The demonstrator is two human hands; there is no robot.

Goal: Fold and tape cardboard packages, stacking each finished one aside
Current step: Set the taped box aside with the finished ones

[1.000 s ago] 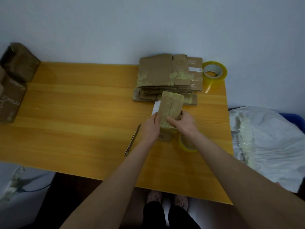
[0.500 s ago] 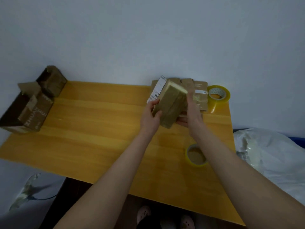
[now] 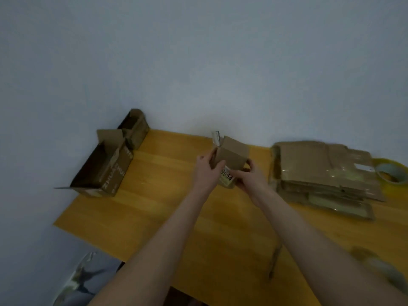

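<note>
**Package held over the surface; set-down area lies to the left**

1. Position. The small brown cardboard package (image 3: 234, 155) is lifted clear of the yellow wooden surface (image 3: 159, 208), near its far edge. Its long axis stands roughly upright and tilted, with a flap raised at the top end. A white printed label (image 3: 227, 176) faces the camera at the lower end.
2. Hands. The left hand (image 3: 206, 171) grips the package's left side. The right hand (image 3: 248, 181) grips its lower right end, fingers curled round it.
3. Governing relation. 2 open brown cardboard boxes, 1 large (image 3: 110, 173) and 1 smaller (image 3: 135, 129), stand well to the left, so the left hand is nearer. The set-down probably runs leftward.
4. Containers. Both box interiors are dark; contents cannot be told.
5. Stock. The pile of flattened brown cardboard blanks (image 3: 324, 173) lies to the right, with a yellow tape roll (image 3: 390, 175) just beyond it.
</note>
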